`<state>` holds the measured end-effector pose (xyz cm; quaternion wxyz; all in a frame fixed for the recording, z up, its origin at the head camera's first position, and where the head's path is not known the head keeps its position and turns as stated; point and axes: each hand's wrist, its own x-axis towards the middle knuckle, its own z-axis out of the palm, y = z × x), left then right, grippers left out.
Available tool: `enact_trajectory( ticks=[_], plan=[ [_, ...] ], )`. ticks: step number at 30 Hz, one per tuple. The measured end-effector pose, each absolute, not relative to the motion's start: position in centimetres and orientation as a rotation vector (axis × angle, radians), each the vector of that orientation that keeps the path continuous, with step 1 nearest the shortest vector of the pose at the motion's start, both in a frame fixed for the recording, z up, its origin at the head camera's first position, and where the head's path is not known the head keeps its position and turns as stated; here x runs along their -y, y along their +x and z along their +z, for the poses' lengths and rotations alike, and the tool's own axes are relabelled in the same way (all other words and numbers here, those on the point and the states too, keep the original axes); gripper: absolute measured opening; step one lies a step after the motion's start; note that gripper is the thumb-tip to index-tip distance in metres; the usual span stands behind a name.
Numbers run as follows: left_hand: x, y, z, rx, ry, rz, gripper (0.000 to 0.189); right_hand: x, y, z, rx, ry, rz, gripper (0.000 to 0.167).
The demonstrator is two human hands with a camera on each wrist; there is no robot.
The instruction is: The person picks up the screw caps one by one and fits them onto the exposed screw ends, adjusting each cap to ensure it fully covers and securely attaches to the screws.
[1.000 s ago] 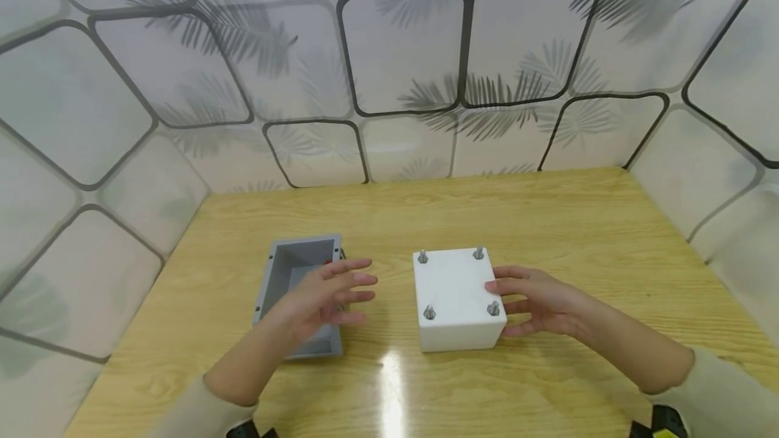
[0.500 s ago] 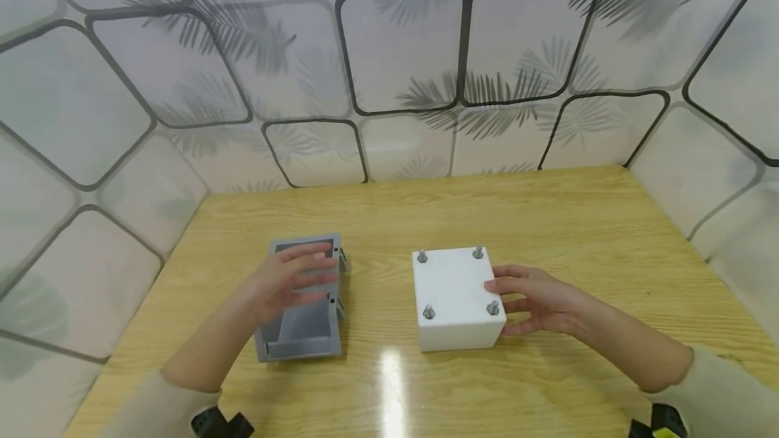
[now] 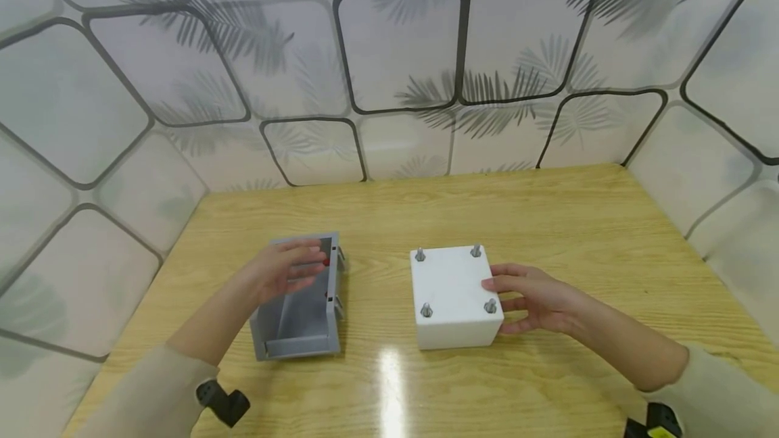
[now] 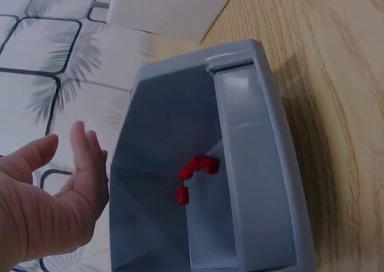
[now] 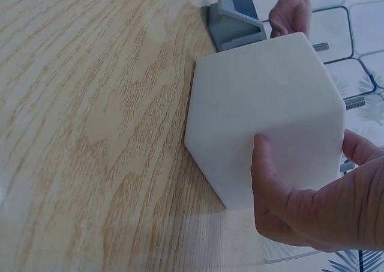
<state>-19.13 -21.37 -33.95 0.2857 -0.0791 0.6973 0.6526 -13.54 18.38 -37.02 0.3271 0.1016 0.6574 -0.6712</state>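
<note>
A grey plastic bin (image 3: 304,313) stands on the left of the table. Several small red cylindrical pieces (image 4: 182,195) lie at its bottom. My left hand (image 3: 286,269) hovers over the bin with fingers extended and nothing in them. A white block (image 3: 453,282) sits right of centre, with metal threaded studs and nuts (image 3: 426,310) standing up near its top corners. My right hand (image 3: 535,299) rests against the block's right side. One fingertip touches its top edge; another (image 5: 262,149) lies against a side face in the right wrist view.
The wood-grain table (image 3: 389,215) ends at a patterned wall covering (image 3: 402,53) behind and on both sides. A strip of table separates the bin from the block. Small dark devices (image 3: 222,403) are worn on both sleeves.
My left hand has moved left, from the gap beside the bin to over the bin. My right hand and the white block have stayed in place.
</note>
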Motion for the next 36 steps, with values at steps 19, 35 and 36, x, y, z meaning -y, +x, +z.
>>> enact_trajectory(
  ticks=[19,35,36],
  plan=[
    [20.4,-20.5,-37.1,-1.663,-0.46,1.873,0.052,-18.4,-13.6,-37.2,-1.721,0.24,-1.75,0.07],
    [18.6,-21.3,-38.6,-1.429,-1.001,1.981,0.046,-18.5,-13.7,-37.3,-1.718,0.233,-1.741,0.07],
    [18.6,-21.4,-38.7,-1.413,-1.037,1.989,0.047,-18.5,-13.7,-37.3,-1.716,0.232,-1.742,0.07]
  ],
)
